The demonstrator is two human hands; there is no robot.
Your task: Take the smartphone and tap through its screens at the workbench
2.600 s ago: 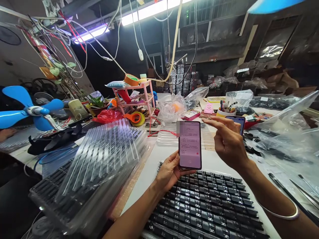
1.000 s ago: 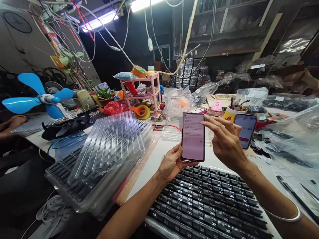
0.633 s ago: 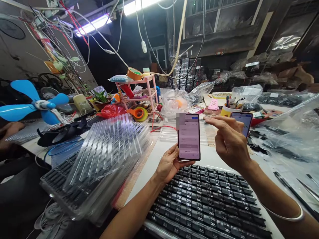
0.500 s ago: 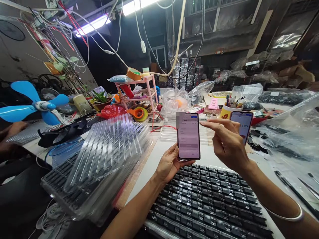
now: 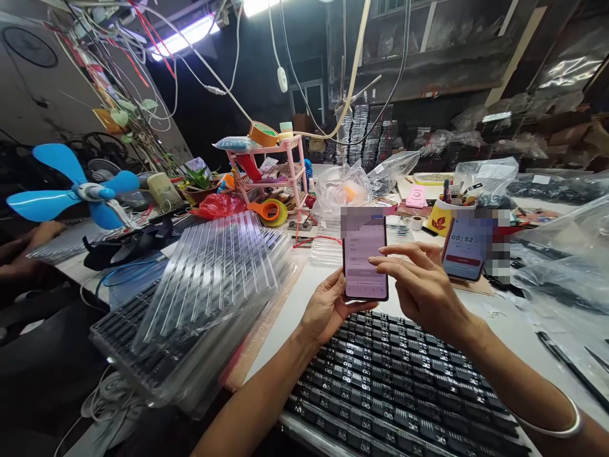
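Holding phone (image 5: 364, 257) by base, left grip (image 5: 327, 306) closed, right grip (image 5: 425, 285) empty, part-open, over screen (image 5: 359, 270)

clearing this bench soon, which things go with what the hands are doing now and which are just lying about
In use:
phone, in the left hand, right hand at its screen

Lying about:
black parts, below the hands
second phone
clear trays
pen cup
red bag
fan

The dark-edged phone (image 5: 358, 270), pinkish screen lit, stands nearly upright in the left grip (image 5: 327, 310).
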